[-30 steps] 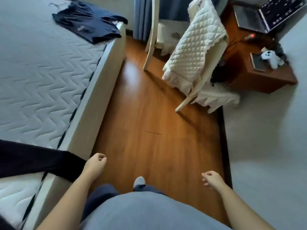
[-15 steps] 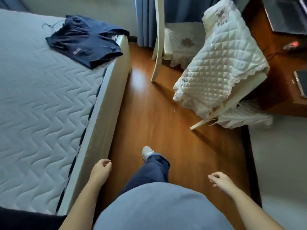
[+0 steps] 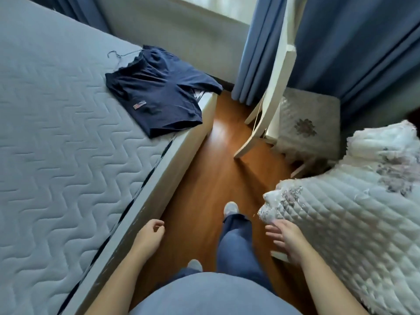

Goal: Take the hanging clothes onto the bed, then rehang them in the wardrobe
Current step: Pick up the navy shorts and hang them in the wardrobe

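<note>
So the navy T-shirt (image 3: 156,96) is lying flat on the bed (image 3: 56,144), up at the far corner right by the edge, with a thin wire hanger (image 3: 118,56) poking out of its collar. The person is standing on the wooden floor (image 3: 204,173), in the gap between the bed and a white quilted cover (image 3: 352,212) on the right. The left hand (image 3: 150,235) is hanging beside the bed's side, fingers (image 3: 156,223) loosely curled and gripping nothing. The right hand (image 3: 286,242) is reaching out with fingers (image 3: 272,228) spread, just beside the cover's lacy edge. Can't tell if it's actually touching. Blue curtains (image 3: 341,42) are hanging at the far end behind a white chair (image 3: 270,94).
</note>
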The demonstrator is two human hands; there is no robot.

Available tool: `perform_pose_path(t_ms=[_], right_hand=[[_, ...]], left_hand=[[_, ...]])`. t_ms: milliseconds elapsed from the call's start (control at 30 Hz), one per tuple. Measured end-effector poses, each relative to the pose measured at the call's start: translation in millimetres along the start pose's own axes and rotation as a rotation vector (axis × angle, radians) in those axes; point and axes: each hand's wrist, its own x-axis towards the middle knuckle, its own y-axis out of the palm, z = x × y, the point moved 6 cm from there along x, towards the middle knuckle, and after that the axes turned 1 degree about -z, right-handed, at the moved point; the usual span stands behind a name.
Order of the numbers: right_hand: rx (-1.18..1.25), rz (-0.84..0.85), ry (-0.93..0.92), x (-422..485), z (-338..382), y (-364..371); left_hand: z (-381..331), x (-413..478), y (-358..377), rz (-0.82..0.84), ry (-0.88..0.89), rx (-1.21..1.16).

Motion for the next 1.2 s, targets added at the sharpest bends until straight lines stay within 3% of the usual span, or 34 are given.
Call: perform_pose_path(t_ms=[300,467,667,900,1200], right_hand=[[-0.112,0.161,-0.107,147.1,231.3,-6.5],[-0.254,0.206,-0.215,193.2,356.0,21.8],[-0.263,0.344,-0.263,227.0,434.7,96.2],[-0.466,0.321,-0.188,287.5,499.0,150.9],[-0.641,0.247,-0.251,372.6,637.3,218.5]], left_hand=[[-135.2,72.5,-31.1,-0.258,-0.139,-0.251],[-241.1,100.0,-55.7,-0.278,0.046,-0.006],[-244.8,157.1,-94.8,-0.346,-0.112,-0.174],[-247.9,274.2,-158.6,-0.394,-0.277,-0.396],[-281.0,433.9,-233.7,-0.446,-0.432,-0.656]])
